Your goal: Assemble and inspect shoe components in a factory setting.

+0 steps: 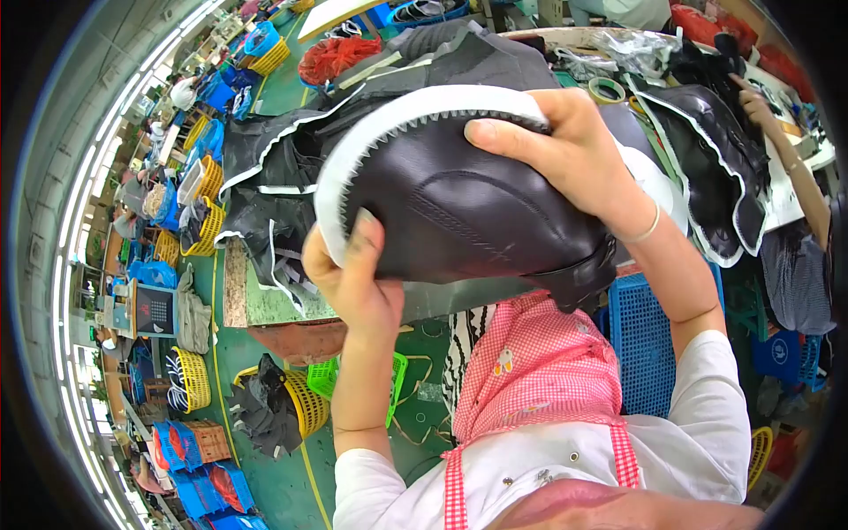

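A glossy black leather piece (pixel 495 203) is held up in front of me, with stitched lines on its face. A wide white strip (pixel 389 132) runs round its curved far edge, and small notches show along the strip's inner side. My left hand (pixel 349 274) pinches the edge at its left end, thumb on top and fingers underneath. At the right end of the strip, my right hand (pixel 574 146) grips the edge, its thumb on the black face. The fingers below the piece are partly hidden. A narrower black part hangs from the piece's lower right.
Black pieces with white edges (pixel 274 168) lie piled on the table beyond and to the left. More such pieces (pixel 698 168) and a tape roll (pixel 607 89) are at right. A blue basket (pixel 640 344) stands below. A co-worker's hand (pixel 755 106) is at far right.
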A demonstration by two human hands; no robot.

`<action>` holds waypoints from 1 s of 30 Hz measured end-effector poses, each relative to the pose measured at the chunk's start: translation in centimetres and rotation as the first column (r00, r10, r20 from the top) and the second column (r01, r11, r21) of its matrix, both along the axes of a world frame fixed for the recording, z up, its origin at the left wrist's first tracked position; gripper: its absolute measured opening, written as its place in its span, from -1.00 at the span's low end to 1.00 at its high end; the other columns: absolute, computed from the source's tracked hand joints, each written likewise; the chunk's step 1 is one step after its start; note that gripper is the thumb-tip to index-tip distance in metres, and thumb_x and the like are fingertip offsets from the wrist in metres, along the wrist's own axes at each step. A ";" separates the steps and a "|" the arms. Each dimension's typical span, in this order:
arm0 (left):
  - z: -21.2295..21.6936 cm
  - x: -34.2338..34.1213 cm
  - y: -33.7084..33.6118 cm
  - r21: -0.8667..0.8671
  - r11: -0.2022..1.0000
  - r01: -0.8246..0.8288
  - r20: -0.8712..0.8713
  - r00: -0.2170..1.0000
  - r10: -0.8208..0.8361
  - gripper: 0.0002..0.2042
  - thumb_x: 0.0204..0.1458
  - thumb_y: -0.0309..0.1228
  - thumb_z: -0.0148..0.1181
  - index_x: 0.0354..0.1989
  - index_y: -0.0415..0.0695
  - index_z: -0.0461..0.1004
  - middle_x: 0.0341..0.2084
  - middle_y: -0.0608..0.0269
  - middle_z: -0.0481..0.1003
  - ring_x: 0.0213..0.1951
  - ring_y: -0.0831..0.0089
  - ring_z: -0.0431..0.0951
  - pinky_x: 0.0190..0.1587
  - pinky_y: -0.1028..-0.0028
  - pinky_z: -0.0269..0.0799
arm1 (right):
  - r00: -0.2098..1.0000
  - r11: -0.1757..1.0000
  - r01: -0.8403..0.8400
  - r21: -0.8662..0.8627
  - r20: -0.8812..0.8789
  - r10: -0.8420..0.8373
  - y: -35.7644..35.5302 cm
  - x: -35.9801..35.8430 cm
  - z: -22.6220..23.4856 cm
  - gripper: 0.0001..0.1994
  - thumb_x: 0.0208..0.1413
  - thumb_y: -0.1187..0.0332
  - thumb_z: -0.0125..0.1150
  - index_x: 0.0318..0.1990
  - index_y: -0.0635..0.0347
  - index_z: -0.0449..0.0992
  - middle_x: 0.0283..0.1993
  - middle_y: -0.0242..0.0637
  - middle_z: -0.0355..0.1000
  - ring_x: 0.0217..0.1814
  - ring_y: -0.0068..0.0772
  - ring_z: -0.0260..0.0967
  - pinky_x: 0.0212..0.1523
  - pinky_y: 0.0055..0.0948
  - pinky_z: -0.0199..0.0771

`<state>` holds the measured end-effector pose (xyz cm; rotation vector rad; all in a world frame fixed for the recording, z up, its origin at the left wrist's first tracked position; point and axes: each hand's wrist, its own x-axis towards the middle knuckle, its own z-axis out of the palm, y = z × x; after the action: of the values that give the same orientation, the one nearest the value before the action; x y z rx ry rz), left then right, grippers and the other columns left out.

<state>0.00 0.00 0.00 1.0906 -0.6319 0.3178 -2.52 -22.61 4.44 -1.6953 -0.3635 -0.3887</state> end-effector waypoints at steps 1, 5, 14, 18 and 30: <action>0.8 0.2 -0.1 -0.077 0.997 -0.021 -0.129 0.992 0.011 -0.86 -0.02 -0.51 0.33 -0.30 -0.12 0.49 -0.33 0.34 0.52 -0.28 0.58 0.48 -0.16 0.54 0.42 | 0.973 0.997 -0.083 -0.009 -0.215 0.079 -0.3 0.1 0.2 -0.77 0.13 0.23 0.30 -0.30 0.25 0.63 -0.45 -0.61 0.44 -0.41 -0.80 0.29 -0.36 -0.67 0.36; 2.0 3.9 1.8 -0.049 0.973 -0.224 -0.314 0.928 0.198 -0.89 0.08 -0.45 0.22 -0.27 -0.12 0.43 -0.35 0.29 0.50 -0.31 0.48 0.53 -0.23 0.46 0.50 | 0.704 0.834 -0.528 0.160 -0.467 0.535 -5.9 -1.1 -1.4 -0.37 -0.16 0.14 0.53 0.01 0.41 0.46 -0.12 -0.38 0.50 -0.10 -0.64 0.40 -0.02 -0.60 0.39; 1.9 6.7 0.3 0.730 0.603 -0.321 0.498 0.854 -0.149 -0.08 -0.25 -0.15 0.48 0.33 -0.16 0.13 0.32 0.08 0.15 0.32 0.18 0.17 0.38 0.14 -0.09 | 0.776 0.829 -0.468 -0.306 -0.591 0.220 -4.5 -1.0 -3.2 -0.54 -0.11 0.27 0.48 -0.07 0.37 0.52 -0.29 -0.41 0.51 -0.23 -0.67 0.38 -0.16 -0.57 0.42; 1.5 5.1 -3.8 0.952 0.302 -0.056 0.217 0.817 -0.534 -0.30 -0.38 -0.10 0.53 0.00 -0.14 0.42 -0.19 0.23 0.45 -0.08 0.24 0.41 0.14 0.21 0.18 | 0.758 0.821 -0.510 -0.257 -0.585 0.288 -3.1 -0.4 -1.9 -0.52 -0.09 0.09 0.39 -0.18 0.38 0.56 -0.36 -0.22 0.53 -0.32 -0.47 0.46 -0.25 -0.50 0.44; 4.4 3.4 -3.6 0.885 0.241 0.398 -0.274 0.865 -0.420 -0.60 -0.17 -0.43 0.46 -0.16 -0.32 0.50 -0.39 0.41 0.53 -0.29 0.68 0.44 -0.14 0.56 0.39 | 0.869 0.898 -0.325 -0.298 -0.469 0.158 -7.8 -1.4 -1.9 -0.56 -0.04 0.07 0.39 -0.23 0.34 0.61 -0.39 -0.42 0.51 -0.35 -0.66 0.42 -0.27 -0.64 0.38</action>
<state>3.42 -3.59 4.44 1.9592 -1.1606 -0.6370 -3.91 -30.39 2.53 -2.0111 -0.3274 0.2726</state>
